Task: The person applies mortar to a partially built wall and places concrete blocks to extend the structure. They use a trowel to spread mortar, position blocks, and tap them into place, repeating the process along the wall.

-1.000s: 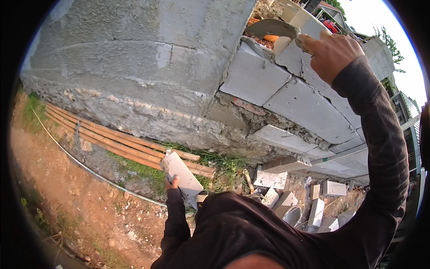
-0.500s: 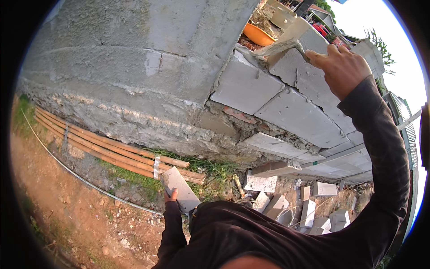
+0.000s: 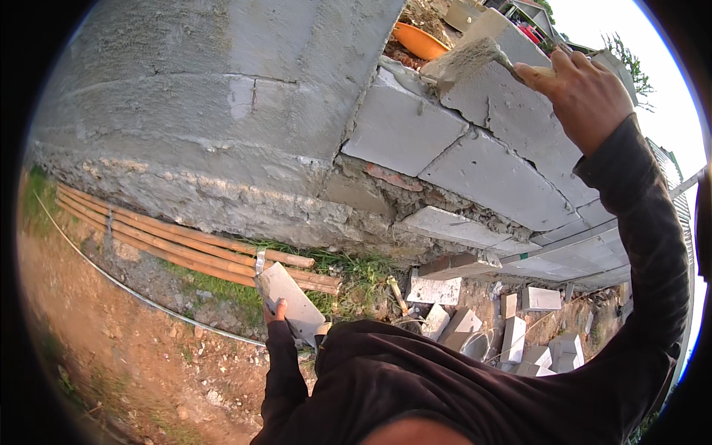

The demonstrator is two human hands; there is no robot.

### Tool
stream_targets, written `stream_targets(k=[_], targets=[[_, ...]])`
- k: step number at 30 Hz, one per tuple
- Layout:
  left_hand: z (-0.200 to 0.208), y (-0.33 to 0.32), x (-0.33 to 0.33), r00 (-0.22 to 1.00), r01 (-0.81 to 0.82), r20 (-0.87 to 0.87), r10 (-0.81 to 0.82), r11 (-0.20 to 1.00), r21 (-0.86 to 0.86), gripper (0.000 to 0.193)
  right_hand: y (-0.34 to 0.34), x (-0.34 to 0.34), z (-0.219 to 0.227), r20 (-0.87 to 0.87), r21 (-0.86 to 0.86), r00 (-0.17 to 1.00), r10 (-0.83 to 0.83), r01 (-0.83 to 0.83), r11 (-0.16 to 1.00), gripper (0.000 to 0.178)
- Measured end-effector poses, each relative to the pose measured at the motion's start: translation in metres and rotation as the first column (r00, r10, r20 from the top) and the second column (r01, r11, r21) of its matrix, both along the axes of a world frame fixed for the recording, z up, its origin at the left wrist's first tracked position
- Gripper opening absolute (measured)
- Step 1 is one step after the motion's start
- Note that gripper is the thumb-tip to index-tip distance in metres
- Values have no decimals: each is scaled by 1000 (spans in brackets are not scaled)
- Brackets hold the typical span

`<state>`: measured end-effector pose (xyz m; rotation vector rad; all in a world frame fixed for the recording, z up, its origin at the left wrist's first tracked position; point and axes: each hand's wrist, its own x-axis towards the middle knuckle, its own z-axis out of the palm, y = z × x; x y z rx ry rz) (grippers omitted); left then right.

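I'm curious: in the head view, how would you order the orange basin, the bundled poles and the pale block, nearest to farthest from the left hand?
From the left hand:
1. Pale block: touching, held in that hand.
2. Bundled poles: just beyond, along the wall's foot.
3. Orange basin: farthest, up past the wall's broken top edge.

- Place: outdoor building site, open sky (image 3: 597,26)
- Unfinished block wall (image 3: 493,178) beside rough cement face (image 3: 185,96)
- Loose blocks (image 3: 513,337), bundled poles (image 3: 163,231) on bare soil (image 3: 141,319)
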<state>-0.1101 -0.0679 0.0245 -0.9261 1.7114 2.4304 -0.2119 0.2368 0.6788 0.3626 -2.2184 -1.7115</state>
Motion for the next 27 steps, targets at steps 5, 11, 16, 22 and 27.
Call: stream_targets(k=[5,11,16,22,27], targets=[[-14,0,-2,1000,-3,17,4,1000,-5,75,7,-4,3,46,114,999,17,-22,993,38],[-3,10,5,995,76,78,-69,993,-94,80,-16,39,41,65,89,997,30,-35,995,29],[-4,26,-3,991,123,50,-123,992,-3,81,21,27,-13,-58,-247,995,77,-89,965,41],[34,40,-13,987,160,-36,-159,987,24,77,42,50,-113,-86,-660,996,2,-58,749,50],[80,58,-14,957,288,-103,-270,921,261,59,83,131,-179,-137,-913,988,-70,-99,395,49]])
